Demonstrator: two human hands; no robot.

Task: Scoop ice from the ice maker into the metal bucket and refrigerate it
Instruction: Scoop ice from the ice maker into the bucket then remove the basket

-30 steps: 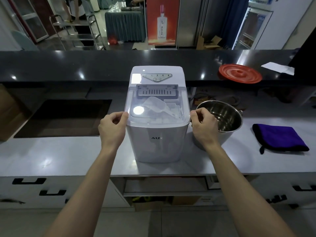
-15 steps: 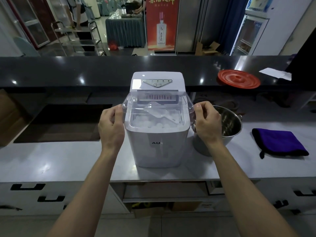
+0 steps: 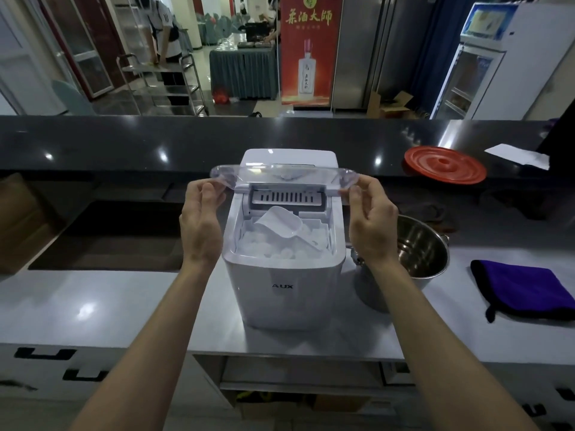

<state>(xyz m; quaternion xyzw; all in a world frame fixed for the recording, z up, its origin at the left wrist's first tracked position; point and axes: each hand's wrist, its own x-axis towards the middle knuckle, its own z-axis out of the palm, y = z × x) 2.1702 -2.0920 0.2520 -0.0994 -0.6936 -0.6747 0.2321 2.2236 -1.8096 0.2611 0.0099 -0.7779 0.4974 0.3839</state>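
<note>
Stands at a pale counter [image 3: 93, 306] facing a white ice maker [image 3: 284, 290] set near its front edge. Holds the clear lid [image 3: 280, 174] tipped up on its rear hinge, roughly level above the open bin. Pinches the lid's left corner with the left hand [image 3: 200, 225], fingertips and thumb closed on the plastic edge, palm turned inward. Pinches the right corner the same way with the right hand [image 3: 371, 225]. Reaches in with bare forearms from the bottom of the view, one on either side of the machine. Inside the open bin, a heap of ice [image 3: 273, 248] close to the rim, with a white plastic scoop [image 3: 281, 223] lying tilted on top. Just right of the ice maker, partly hidden behind the right wrist, the metal bucket [image 3: 423, 253], upright on the counter with its shiny inner wall showing. Farther right, a purple cloth [image 3: 525, 289] lying flat near the counter's edge. On the dark raised ledge [image 3: 124, 144] behind, a red disc [image 3: 445, 164] and a white sheet of paper [image 3: 518, 155], both well apart from the machine. Left of the machine, a dark recessed basin [image 3: 109, 237]. Beyond the ledge, a glass-door fridge [image 3: 466, 82] at far right and a red banner [image 3: 306, 48] showing a bottle.
</note>
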